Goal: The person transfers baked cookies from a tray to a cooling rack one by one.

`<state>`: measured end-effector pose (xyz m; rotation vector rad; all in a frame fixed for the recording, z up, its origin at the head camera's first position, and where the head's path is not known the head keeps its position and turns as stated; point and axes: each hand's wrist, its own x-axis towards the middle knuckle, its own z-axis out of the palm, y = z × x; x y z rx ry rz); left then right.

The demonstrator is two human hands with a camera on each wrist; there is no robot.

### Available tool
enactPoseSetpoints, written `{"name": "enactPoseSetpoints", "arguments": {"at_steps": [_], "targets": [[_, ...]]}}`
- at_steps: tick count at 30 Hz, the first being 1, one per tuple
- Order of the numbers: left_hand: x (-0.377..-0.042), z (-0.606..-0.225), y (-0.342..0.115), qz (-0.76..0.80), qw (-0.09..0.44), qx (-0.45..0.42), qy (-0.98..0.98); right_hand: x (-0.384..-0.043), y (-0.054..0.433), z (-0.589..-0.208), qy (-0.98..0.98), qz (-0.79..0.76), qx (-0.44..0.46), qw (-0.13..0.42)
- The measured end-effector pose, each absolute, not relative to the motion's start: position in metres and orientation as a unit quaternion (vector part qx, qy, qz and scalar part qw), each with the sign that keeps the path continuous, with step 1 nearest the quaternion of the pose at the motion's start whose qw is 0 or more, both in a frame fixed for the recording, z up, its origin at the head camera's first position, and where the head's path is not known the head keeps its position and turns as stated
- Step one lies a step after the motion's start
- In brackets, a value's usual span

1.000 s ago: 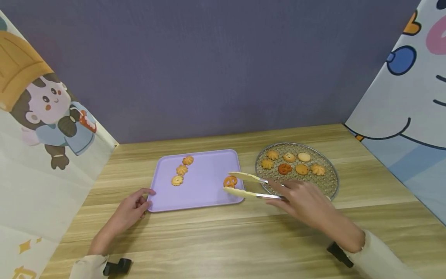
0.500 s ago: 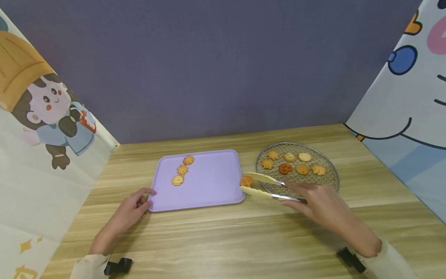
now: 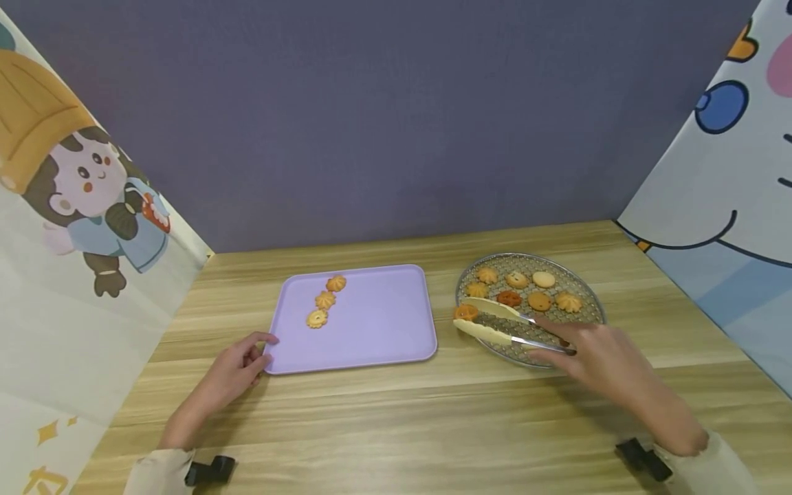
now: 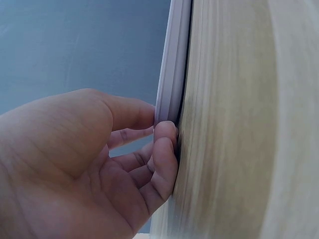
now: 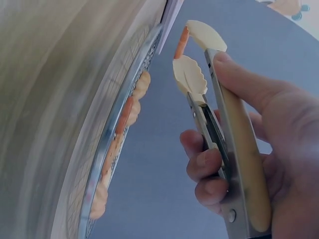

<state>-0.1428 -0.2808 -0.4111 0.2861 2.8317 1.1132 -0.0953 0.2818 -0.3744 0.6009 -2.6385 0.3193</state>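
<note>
My right hand point(image 3: 609, 354) grips a pair of tongs point(image 3: 541, 346) with metal arms and cream scalloped tips. A pretzel-shaped cookie point(image 3: 466, 313) is pinched between those tips, over the left edge of the round wire rack point(image 3: 597, 306). In the right wrist view, the tongs point(image 5: 244, 164) hold the cookie point(image 5: 182, 42) up off the rack point(image 5: 94, 174). With thumb and fingers, my left hand point(image 3: 230, 371) holds the near left corner of the lilac tray point(image 3: 377, 320). The left wrist view shows the thumb on the tray's rim point(image 4: 172, 74) and fingertips beside it.
Three flower-shaped cookies point(image 3: 325, 300) lie in a slanting row on the tray's left part. Several cookies point(image 3: 540, 301) of mixed shapes sit on the rack. A dark partition point(image 3: 396, 124) stands behind the wooden table point(image 3: 396, 426), with printed panels point(image 3: 693, 199) at both sides.
My right hand has carried the tongs and the pretzel cookie rightward, from over the tray's right side to the rack's left edge. The left hand has stayed at the tray's corner.
</note>
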Motion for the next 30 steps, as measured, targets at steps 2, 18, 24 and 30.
{"name": "enactPoseSetpoints", "arguments": {"at_steps": [2,18,24,30], "targets": [[-0.143,-0.411,-0.281,0.365,0.042,0.093,0.925,-0.096,0.284,-0.375,-0.951,0.111,0.208,0.201],[-0.143,-0.410,-0.280,0.372,0.045,0.095,0.922,-0.098,0.299,-0.379,-0.959,0.094,0.196,0.179],[-0.144,-0.410,-0.281,0.372,0.044,0.094,0.922,-0.098,0.300,-0.380,-0.964,0.093,0.188,0.166],[-0.145,-0.412,-0.281,0.371,0.043,0.095,0.923,-0.099,0.300,-0.379,-0.966,0.091,0.182,0.157]]}}
